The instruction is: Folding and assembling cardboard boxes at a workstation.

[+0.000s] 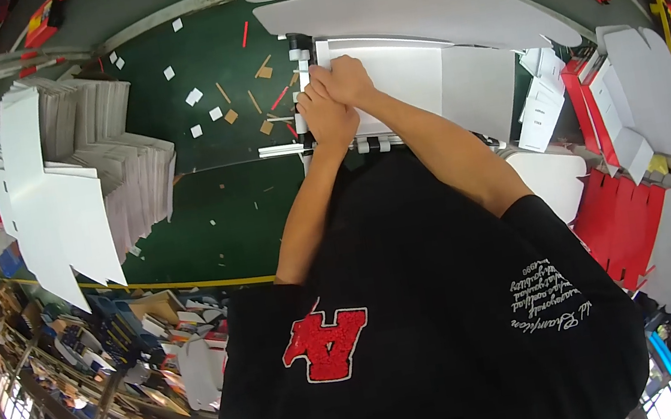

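Note:
An open white cardboard box (402,74) lies on the green table in front of me, its long grey-white side panel (417,2) spread along the far side. My left hand (328,117) is closed over the box's left end wall, fingers curled round the edge. Right beside and touching it, my right hand (346,80) is closed on the same end wall, near the far corner. The fingertips of both are partly hidden. Black and white clip-like pieces (298,48) stand at the box's left end, with more of them (374,145) along the near side.
Tall stacks of cut white cardboard blanks (108,165) stand at the left. Small paper scraps (194,97) and brown and red strips litter the green tabletop (231,208). To the right are printed white sheets (542,109), red box parts (618,211) and more white blanks (640,69).

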A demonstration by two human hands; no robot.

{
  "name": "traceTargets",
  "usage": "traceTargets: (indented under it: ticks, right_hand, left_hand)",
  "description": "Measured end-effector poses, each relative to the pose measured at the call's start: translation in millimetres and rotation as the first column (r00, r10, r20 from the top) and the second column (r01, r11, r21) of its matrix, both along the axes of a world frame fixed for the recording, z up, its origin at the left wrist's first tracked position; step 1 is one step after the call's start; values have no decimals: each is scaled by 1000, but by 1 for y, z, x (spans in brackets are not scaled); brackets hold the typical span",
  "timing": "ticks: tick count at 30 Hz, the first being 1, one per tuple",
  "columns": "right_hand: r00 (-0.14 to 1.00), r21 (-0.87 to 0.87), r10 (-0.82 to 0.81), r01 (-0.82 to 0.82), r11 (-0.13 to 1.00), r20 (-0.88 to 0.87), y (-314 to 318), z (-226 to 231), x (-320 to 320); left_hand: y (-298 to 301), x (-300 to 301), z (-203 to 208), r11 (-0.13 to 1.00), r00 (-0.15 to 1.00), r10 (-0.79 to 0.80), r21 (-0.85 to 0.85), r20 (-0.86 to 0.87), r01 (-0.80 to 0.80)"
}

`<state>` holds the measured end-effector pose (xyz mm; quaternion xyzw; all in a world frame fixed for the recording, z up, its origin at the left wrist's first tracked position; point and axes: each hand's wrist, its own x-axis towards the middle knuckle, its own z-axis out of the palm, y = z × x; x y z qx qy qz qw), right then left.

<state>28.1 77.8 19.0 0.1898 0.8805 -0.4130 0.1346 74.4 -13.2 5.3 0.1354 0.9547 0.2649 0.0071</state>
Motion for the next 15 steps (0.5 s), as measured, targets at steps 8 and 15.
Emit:
traceTargets:
  ticks: [8,15]
  right_hand:
    - [979,-200,-131,161,966,155,12,2,-4]
    - [948,-287,-306,317,904,84,8,4,-9]
  left_hand:
    - [2,-3,8,992,1000,13,-123,28,-10]
    - [0,-2,6,985,1000,-6,-171,16,9]
